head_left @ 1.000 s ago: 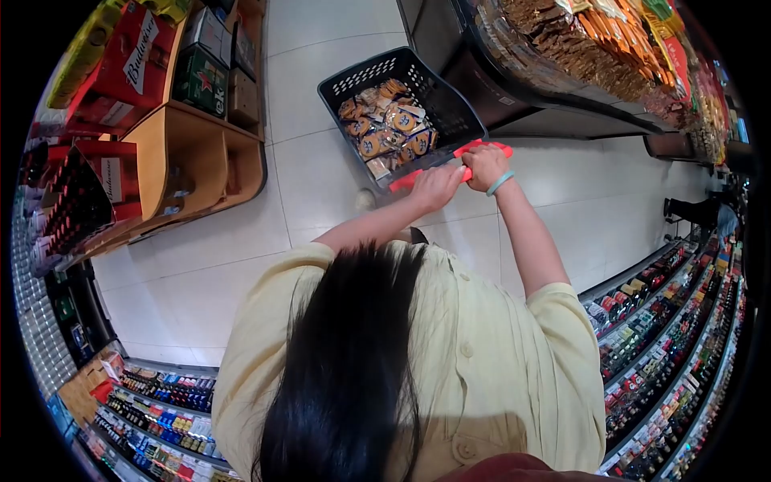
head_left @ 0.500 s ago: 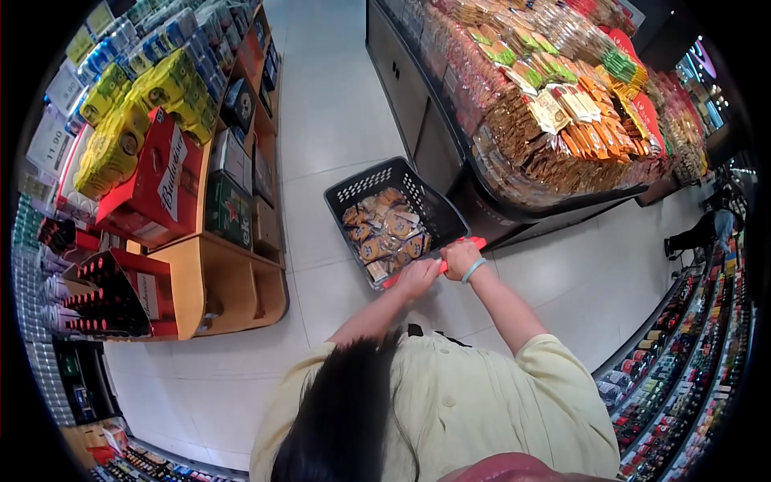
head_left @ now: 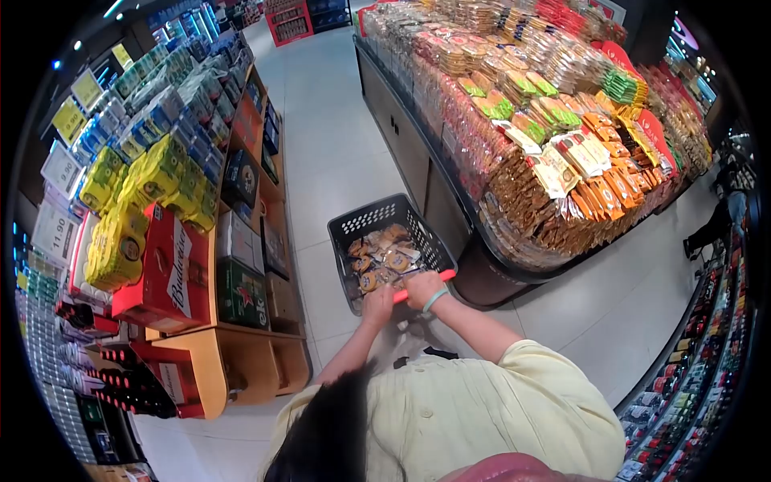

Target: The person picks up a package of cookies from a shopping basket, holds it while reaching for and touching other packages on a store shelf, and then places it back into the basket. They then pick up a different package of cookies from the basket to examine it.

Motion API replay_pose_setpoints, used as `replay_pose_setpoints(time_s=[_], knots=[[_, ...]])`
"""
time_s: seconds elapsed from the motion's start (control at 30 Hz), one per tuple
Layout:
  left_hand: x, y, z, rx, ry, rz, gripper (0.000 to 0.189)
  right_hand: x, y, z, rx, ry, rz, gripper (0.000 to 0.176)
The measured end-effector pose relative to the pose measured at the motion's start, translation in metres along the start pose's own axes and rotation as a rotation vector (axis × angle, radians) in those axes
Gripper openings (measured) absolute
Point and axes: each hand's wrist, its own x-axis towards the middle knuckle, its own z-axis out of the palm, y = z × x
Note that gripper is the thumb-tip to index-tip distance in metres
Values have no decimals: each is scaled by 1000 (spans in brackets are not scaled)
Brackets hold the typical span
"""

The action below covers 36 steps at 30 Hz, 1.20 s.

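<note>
In the middle of the head view is a dark grey shopping cart (head_left: 434, 241) with perforated basket walls. Several round packaged biscuits (head_left: 392, 259) with blue and tan wrappers lie loosely inside it. A red handle bar (head_left: 401, 296) runs along the cart's near side. My left hand (head_left: 377, 305) is wrapped round the left end of this bar. Closer to its right end, my right hand (head_left: 423, 289) grips the same bar, with a pale turquoise band on the wrist. The fingertips of both hands are partly hidden.
On the right, close to the cart, a dark-edged island display is heaped with packaged snacks (head_left: 554, 169). A wooden shelf (head_left: 193, 361) on the left holds a red beer box (head_left: 169, 269) and yellow can packs (head_left: 120, 241). Another person (head_left: 731, 201) stands far right beside curved shelves (head_left: 683, 386).
The view has tilted up, showing more of the aisle ahead. The cart has turned slightly and sits lower in view, nearer the island's corner. Both hands stay on the handle bar.
</note>
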Motion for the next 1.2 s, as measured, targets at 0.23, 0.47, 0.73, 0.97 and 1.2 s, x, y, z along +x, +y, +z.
replay_pose_setpoints(time_s=[0.23, 0.47, 0.73, 0.97, 1.2], knots=[[81, -17, -25, 78, 127, -141, 44, 86, 9, -12, 61, -29, 13, 21], [155, -29, -42, 16, 187, -149, 46, 159, 23, -31, 101, -14, -8, 17], [235, -54, -55, -17, 204, -55, 45, 241, 42, -39, 91, -18, 4, 20], [307, -87, -70, -116, 90, 39, 41, 322, 60, -31, 40, -81, 31, 26], [378, -120, -83, -20, -20, 166, 29, 388, 68, -53, -24, -36, 41, 25]])
